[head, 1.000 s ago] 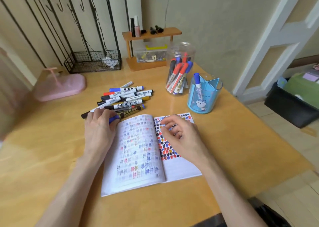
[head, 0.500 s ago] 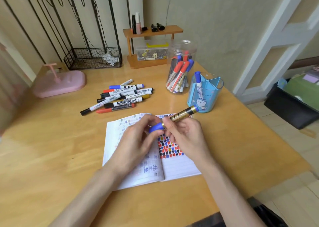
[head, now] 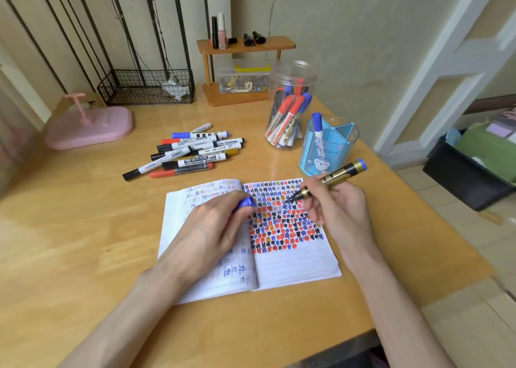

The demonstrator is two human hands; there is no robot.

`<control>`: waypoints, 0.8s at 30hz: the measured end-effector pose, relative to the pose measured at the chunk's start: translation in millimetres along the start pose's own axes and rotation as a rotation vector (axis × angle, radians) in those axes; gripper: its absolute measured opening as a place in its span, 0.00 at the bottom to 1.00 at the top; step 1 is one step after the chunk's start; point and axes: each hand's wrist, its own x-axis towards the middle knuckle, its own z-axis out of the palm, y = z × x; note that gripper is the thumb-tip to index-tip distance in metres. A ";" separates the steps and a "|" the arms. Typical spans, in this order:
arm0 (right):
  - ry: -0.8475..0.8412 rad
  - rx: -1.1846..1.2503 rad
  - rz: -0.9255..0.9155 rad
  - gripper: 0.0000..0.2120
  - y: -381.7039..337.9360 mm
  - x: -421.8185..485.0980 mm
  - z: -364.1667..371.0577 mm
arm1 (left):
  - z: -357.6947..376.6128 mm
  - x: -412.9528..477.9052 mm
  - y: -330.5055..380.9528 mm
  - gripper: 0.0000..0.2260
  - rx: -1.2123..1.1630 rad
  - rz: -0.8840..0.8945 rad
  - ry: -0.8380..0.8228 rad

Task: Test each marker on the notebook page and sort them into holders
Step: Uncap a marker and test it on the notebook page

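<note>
An open notebook lies on the wooden table, its right page covered with coloured test marks. My right hand grips a gold-and-black marker with a blue end, its uncapped tip touching or just above the page's upper part. My left hand rests on the left page and holds the blue cap. Several markers lie in a pile behind the notebook. A clear jar holds several markers. A blue divided holder holds one blue marker.
A pink stand sits at the back left, a wire basket behind it, and a small wooden shelf with bottles at the back. The table's right edge drops to a floor with a black bin.
My left hand picked the marker from the pile and brought it over the notebook. The cap came off and stays in my left hand. My right hand now holds the marker tip down on the page.
</note>
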 end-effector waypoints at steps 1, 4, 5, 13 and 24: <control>-0.006 -0.005 0.016 0.11 2.4 -3.0 1.7 | 2.9 -0.7 4.1 0.12 0.003 0.007 -0.011; 0.029 0.000 0.091 0.11 10.0 -11.1 0.3 | 5.3 -6.0 5.3 0.16 0.000 0.013 -0.044; 0.046 0.000 0.119 0.11 12.9 -14.2 -2.1 | 4.8 -7.2 4.0 0.16 -0.004 0.015 -0.046; 0.050 -0.137 0.084 0.17 24.6 -36.5 -21.3 | 7.1 -6.9 3.9 0.15 -0.014 0.020 -0.060; 0.033 -0.242 -0.027 0.04 37.2 -39.9 -22.0 | 8.6 -7.8 4.4 0.14 -0.056 0.016 -0.047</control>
